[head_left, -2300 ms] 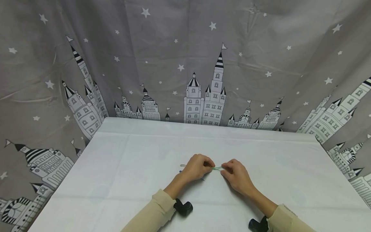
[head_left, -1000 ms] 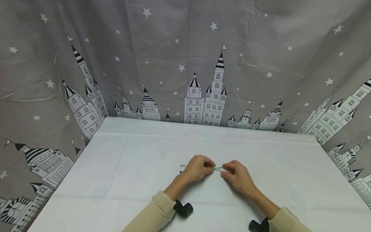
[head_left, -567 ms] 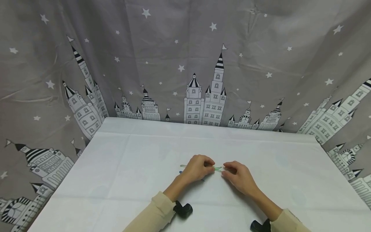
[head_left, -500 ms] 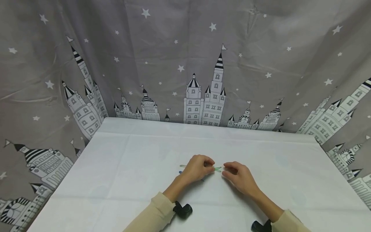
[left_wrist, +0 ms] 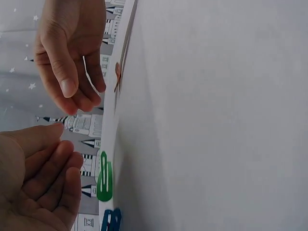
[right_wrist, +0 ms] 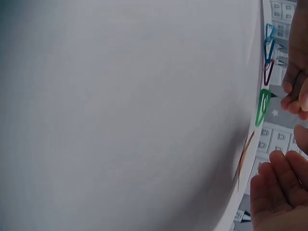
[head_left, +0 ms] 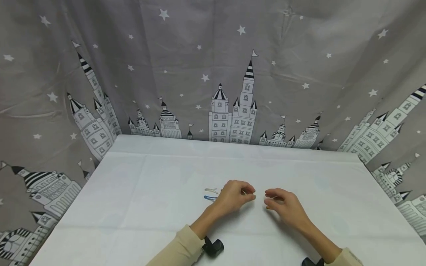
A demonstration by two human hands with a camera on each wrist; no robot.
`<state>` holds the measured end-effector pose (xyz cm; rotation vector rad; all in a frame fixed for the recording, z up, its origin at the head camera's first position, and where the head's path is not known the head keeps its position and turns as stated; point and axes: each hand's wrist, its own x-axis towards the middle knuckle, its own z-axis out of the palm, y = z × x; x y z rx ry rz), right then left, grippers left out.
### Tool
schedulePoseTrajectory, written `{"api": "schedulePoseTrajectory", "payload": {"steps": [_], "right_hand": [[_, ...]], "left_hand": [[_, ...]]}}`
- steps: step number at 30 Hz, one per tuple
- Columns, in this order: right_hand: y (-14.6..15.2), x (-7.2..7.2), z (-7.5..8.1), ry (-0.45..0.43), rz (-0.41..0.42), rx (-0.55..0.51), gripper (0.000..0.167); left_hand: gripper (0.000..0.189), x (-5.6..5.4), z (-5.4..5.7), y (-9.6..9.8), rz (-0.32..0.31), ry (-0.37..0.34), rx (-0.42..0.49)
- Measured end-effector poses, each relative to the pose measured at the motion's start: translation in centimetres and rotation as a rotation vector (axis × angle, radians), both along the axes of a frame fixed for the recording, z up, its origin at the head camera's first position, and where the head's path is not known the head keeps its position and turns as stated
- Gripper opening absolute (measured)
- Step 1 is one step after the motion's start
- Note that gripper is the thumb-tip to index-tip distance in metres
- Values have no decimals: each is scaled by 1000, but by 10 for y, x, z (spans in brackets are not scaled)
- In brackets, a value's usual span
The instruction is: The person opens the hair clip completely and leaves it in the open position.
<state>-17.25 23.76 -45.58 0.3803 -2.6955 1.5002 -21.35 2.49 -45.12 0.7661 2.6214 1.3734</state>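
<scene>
Both hands hover over the white table, palms facing with a gap between them. The left hand (head_left: 234, 195) has loosely bent fingers, and nothing shows in its grasp. My right hand (head_left: 286, 205) faces it with thumb and fingers apart, likewise holding nothing that I can make out. Near the left hand, a pale hair clip (head_left: 211, 190) and a blue hair clip (head_left: 210, 198) lie on the table. A green snap hair clip (left_wrist: 104, 180) shows in the left wrist view, and an orange one (right_wrist: 244, 156) in the right wrist view. The left hand hides part of the clips in the head view.
The table (head_left: 159, 218) wears a white cloth with fold lines. Behind it hangs a grey curtain (head_left: 186, 44) printed with castles and stars. A purple clip (right_wrist: 268, 72) lies between the blue and green ones. Black camera mounts (head_left: 213, 248) sit at both wrists.
Earlier the left hand pinched the green clip and the right fingers were at its other end. The right hand let go first; now both hands are off it and have shifted right.
</scene>
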Motion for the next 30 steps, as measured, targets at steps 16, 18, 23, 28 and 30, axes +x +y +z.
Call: {"api": "schedulePoseTrajectory", "payload": {"steps": [16, 18, 23, 28, 30], "right_hand": [[36, 4, 2, 47, -38, 155, 26], [38, 3, 1, 48, -21, 165, 24], [42, 0, -2, 26, -7, 174, 20], [45, 0, -3, 2, 4, 200, 17], [46, -1, -3, -9, 13, 204, 17]], "left_hand": [[14, 10, -10, 29, -76, -59, 40], [13, 10, -12, 32, -69, -67, 42], [11, 9, -17, 36, -48, -76, 44], [10, 10, -20, 38, -31, -62, 43], [10, 10, -21, 39, -21, -49, 38]]}}
